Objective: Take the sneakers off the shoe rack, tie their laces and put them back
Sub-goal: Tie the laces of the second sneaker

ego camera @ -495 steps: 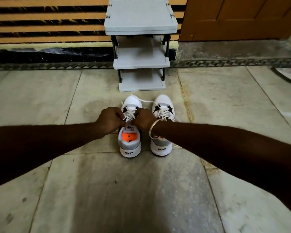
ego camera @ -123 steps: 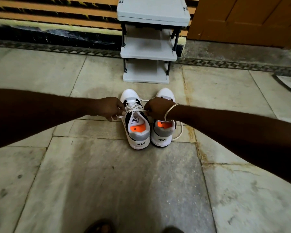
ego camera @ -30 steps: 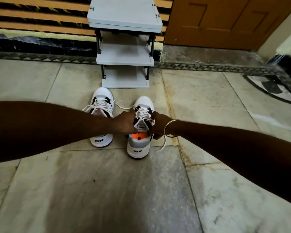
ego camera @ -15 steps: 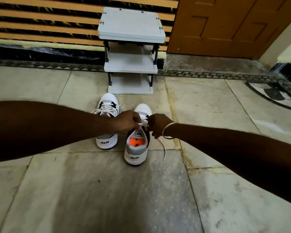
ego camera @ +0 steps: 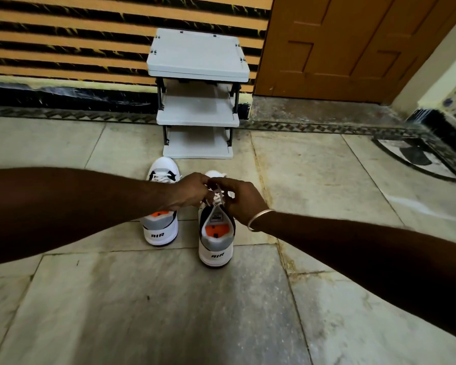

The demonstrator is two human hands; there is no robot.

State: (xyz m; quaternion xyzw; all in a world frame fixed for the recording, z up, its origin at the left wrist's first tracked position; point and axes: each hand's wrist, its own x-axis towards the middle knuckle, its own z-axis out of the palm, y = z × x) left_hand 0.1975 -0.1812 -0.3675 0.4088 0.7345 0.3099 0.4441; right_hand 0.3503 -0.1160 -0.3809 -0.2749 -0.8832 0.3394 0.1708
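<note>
Stone floor (ego camera: 169, 312): two sneakers (ego camera: 216, 250), one rack (ego camera: 197, 55)

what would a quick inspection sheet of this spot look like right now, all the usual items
surface: stone-tile floor, stained and worn
job's things: left sneaker and right sneaker stand side by side on the floor, heels toward the camera, in front of the shoe rack
clutter: nothing seen
hands: left hand and right hand both pinch the right sneaker's laces
cables: nothing seen
surroundings: striped wall behind the rack, wooden door to its right; bangle on the right wrist
</note>
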